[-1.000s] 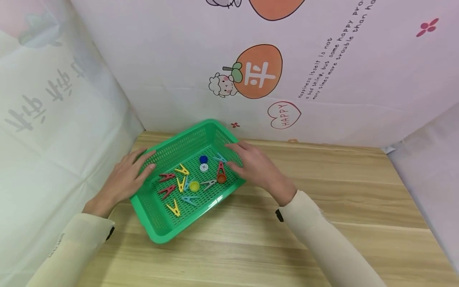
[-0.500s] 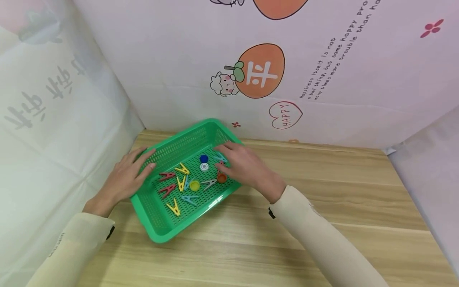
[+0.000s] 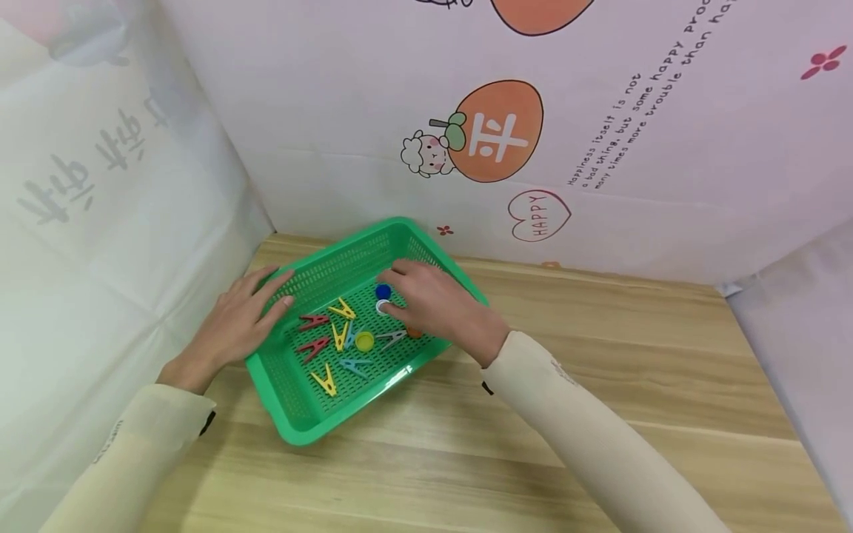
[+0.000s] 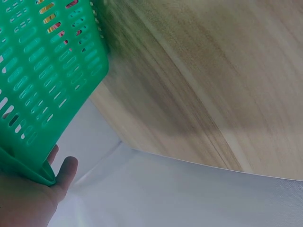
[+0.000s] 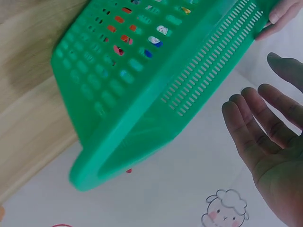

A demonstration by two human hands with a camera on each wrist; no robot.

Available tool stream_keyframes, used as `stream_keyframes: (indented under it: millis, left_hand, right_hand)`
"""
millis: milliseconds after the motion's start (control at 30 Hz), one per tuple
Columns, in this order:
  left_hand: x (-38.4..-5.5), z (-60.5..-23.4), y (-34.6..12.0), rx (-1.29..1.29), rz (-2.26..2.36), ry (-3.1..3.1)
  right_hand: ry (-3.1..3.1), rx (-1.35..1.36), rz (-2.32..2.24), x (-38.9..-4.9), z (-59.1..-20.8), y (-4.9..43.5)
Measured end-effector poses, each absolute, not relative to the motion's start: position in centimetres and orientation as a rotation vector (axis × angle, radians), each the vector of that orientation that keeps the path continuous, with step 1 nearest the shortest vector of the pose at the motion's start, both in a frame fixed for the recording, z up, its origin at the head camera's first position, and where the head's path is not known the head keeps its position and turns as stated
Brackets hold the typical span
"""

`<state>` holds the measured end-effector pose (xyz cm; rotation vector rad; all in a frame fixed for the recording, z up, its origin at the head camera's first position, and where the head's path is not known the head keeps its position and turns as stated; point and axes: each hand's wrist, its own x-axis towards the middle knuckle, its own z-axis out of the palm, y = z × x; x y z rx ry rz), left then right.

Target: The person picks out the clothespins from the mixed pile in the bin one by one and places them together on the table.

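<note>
A green plastic basket [image 3: 275,406] stands slantwise on the table. Inside lie red, yellow, blue and grey clothespins, among them a yellow clothespin [image 3: 325,380] and a grey clothespin [image 3: 392,338]. Round caps lie with them: a blue cap [image 3: 383,292], a white cap [image 3: 382,306], a yellow cap [image 3: 364,341] and a partly covered orange cap [image 3: 415,333]. My left hand [image 3: 233,322] rests over the rim at the basket's left end, fingers extended. My right hand [image 3: 436,302] hovers over the right end, thumb and index near the white and blue caps. In the right wrist view its fingers spread apart, holding nothing.
The wooden table [image 3: 533,459] extends in front of the basket and to its right. A printed white wall covering [image 3: 333,111] rises close behind the basket, and another white sheet [image 3: 133,237] stands at its left.
My right hand has moved left over the basket, from its right end to the blue and white caps, now covering the red clothespin there. The left hand stays on the rim.
</note>
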<state>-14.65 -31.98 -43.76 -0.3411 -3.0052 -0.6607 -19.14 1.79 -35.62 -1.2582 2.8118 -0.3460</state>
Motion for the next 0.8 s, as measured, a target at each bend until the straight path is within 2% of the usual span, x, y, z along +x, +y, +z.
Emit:
stream_keyframes:
  millis: [800]
  left_hand:
    - [-14.6, -43.9, -32.2, -0.348, -0.646, -2.993]
  right_hand:
    - [2.479, -1.451, -0.180, -22.6, -34.9, -3.8]
